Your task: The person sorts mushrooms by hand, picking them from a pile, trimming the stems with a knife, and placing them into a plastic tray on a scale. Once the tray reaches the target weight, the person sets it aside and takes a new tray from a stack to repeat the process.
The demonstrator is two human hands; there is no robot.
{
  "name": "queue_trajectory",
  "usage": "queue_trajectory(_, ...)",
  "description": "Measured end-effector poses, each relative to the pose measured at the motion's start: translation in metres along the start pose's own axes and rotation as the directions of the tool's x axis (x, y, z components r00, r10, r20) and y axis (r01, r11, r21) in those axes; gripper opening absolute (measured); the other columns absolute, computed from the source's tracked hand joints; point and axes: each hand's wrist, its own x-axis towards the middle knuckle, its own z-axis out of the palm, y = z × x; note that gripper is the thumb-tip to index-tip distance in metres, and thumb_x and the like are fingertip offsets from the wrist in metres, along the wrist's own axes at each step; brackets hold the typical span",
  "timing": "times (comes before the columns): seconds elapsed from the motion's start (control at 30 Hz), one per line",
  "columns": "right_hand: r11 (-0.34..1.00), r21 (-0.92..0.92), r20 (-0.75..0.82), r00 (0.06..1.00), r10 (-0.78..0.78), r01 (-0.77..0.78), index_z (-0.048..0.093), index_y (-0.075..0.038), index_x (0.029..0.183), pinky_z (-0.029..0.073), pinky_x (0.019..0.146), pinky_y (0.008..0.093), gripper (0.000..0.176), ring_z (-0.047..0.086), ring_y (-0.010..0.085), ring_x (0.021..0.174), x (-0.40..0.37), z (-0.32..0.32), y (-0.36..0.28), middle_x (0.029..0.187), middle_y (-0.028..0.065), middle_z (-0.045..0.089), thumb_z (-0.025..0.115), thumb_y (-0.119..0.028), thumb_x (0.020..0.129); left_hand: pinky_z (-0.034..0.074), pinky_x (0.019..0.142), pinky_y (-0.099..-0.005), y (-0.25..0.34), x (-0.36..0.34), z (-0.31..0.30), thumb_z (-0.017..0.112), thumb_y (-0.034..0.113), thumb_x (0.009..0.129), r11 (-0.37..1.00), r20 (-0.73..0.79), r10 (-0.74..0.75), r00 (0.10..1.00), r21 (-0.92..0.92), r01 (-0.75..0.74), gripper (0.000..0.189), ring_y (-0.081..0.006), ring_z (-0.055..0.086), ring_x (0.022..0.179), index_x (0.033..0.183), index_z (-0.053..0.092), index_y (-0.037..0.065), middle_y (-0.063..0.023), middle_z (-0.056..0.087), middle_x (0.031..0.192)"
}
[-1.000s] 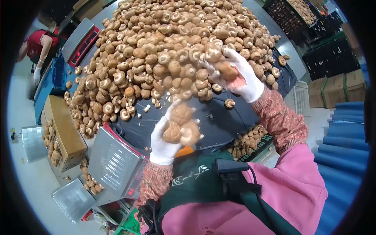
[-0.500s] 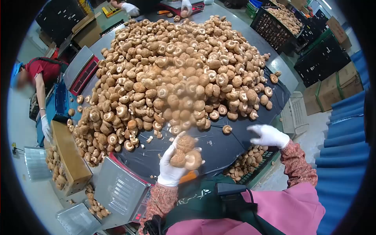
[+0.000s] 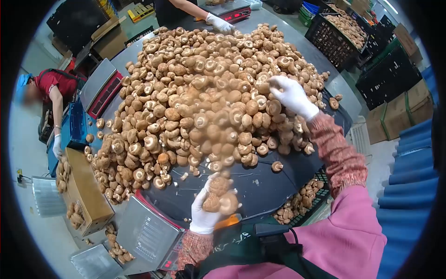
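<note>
Head view: my left grip point(image 3: 203, 213) clutches stacked mushrooms point(image 3: 219, 195) near the pile point(image 3: 204, 93); I think one may tumble. Right grip point(image 3: 292, 95) is spread atop it.

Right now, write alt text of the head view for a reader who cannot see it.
A person's gloved left hand holds a few brown mushrooms above a black-covered table, while the gloved right hand reaches onto a big mushroom heap. A scale sits lower left; a co-worker in red stands at the left.

Left hand point(image 3: 204, 211) palm hidden behind held mushrooms point(image 3: 220, 195); co-worker's arm point(image 3: 193, 8) cut off at top edge.
</note>
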Motion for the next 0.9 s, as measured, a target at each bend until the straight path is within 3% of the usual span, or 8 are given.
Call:
queue_trajectory(0.03, 0.999, -0.049, 0.006, 1.0, -0.002, 0.002, 0.067, -0.007, 0.116, 0.054, 0.087, 0.0416, 0.031, 0.067, 0.035, 0.098, 0.021, 0.003, 0.01, 0.11, 0.0157, 0.069, 0.06, -0.02, 0.089, 0.044, 0.107, -0.056, 0.004, 0.0, 0.0, 0.052, 0.035, 0.098, 0.997, 0.096, -0.059, 0.994, -0.044, 0.064, 0.064, -0.0353, 0.048, 0.132, 0.151, 0.033, 0.004, -0.0185, 0.044, 0.148)
queue_trajectory(0.07, 0.994, -0.09, 0.041, 0.997, 0.063, -0.059, 0.067, -0.007, 0.114, 0.053, 0.088, 0.0431, 0.03, 0.066, 0.0354, 0.101, 0.045, 0.012, 0.025, 0.109, 0.0165, 0.069, 0.06, -0.021, 0.088, 0.044, 0.107, -0.0561, 0.001, 0.004, -0.002, 0.051, 0.034, 0.098, 1.0, -0.064, 0.007, 0.998, 0.022, -0.006, 0.064, -0.0357, 0.048, 0.132, 0.151, 0.033, 0.003, -0.0188, 0.044, 0.148)
queue_trajectory(0.33, 0.852, -0.52, 0.191, 0.962, 0.194, -0.069, 0.068, -0.006, 0.113, 0.052, 0.094, 0.0463, 0.033, 0.065, 0.0364, 0.11, 0.182, 0.085, 0.074, 0.116, 0.0206, 0.068, 0.06, -0.027, 0.089, 0.044, 0.108, -0.0547, 0.022, 0.031, -0.024, 0.049, 0.033, 0.099, 0.998, -0.041, -0.009, 0.999, -0.066, 0.007, 0.064, -0.0382, 0.05, 0.131, 0.153, 0.031, 0.005, -0.0207, 0.043, 0.149)
queue_trajectory(0.47, 0.702, -0.707, 0.408, 0.86, 0.306, 0.086, 0.073, -0.009, 0.109, 0.055, 0.09, 0.0465, 0.03, 0.068, 0.0342, 0.107, 0.204, 0.12, 0.07, 0.115, 0.0185, 0.07, 0.061, -0.026, 0.087, 0.044, 0.107, -0.0538, 0.036, 0.042, -0.02, 0.049, 0.034, 0.099, 0.999, -0.098, 0.021, 0.995, -0.032, -0.025, 0.063, -0.0385, 0.051, 0.129, 0.154, 0.031, 0.008, -0.0194, 0.044, 0.147)
queue_trajectory(0.53, 0.723, -0.687, 0.379, 0.884, 0.272, 0.072, 0.074, -0.009, 0.11, 0.055, 0.09, 0.0464, 0.029, 0.068, 0.0332, 0.108, 0.209, 0.13, 0.073, 0.117, 0.0177, 0.07, 0.06, -0.023, 0.088, 0.044, 0.108, -0.052, 0.04, 0.044, -0.029, 0.049, 0.033, 0.099, 1.0, -0.147, 0.011, 0.989, -0.018, -0.014, 0.063, -0.0364, 0.051, 0.129, 0.153, 0.031, 0.006, -0.0184, 0.044, 0.147)
queue_trajectory(0.6, 0.675, -0.738, 0.348, 0.851, 0.394, -0.011, 0.073, -0.008, 0.113, 0.055, 0.088, 0.0469, 0.03, 0.068, 0.032, 0.111, 0.22, 0.142, 0.079, 0.12, 0.0167, 0.07, 0.056, -0.018, 0.091, 0.044, 0.109, -0.0513, 0.043, 0.047, -0.03, 0.049, 0.033, 0.098, 1.0, -0.175, 0.015, 0.985, -0.009, -0.017, 0.064, -0.0355, 0.05, 0.13, 0.153, 0.031, 0.005, -0.018, 0.044, 0.147)
queue_trajectory(0.8, 0.649, -0.761, 0.309, 0.884, 0.351, 0.008, 0.07, -0.01, 0.117, 0.053, 0.091, 0.0468, 0.031, 0.068, 0.0346, 0.109, 0.204, 0.143, 0.093, 0.117, 0.0178, 0.07, 0.05, -0.015, 0.094, 0.04, 0.112, -0.0503, 0.045, 0.049, -0.036, 0.046, 0.028, 0.1, 0.998, -0.17, 0.046, 0.984, -0.037, -0.053, 0.06, -0.0331, 0.044, 0.137, 0.152, 0.031, 0.003, -0.0174, 0.042, 0.15)
queue_trajectory(0.9, 0.755, -0.655, 0.274, 0.933, 0.234, 0.003, 0.066, -0.008, 0.112, 0.052, 0.091, 0.0478, 0.025, 0.066, 0.0359, 0.109, 0.203, 0.132, 0.095, 0.115, 0.0185, 0.069, 0.054, -0.011, 0.09, 0.04, 0.112, -0.0504, 0.043, 0.043, -0.035, 0.043, 0.027, 0.101, 0.999, -0.183, 0.033, 0.982, -0.029, -0.039, 0.057, -0.0332, 0.044, 0.137, 0.152, 0.031, 0.003, -0.0171, 0.043, 0.149)
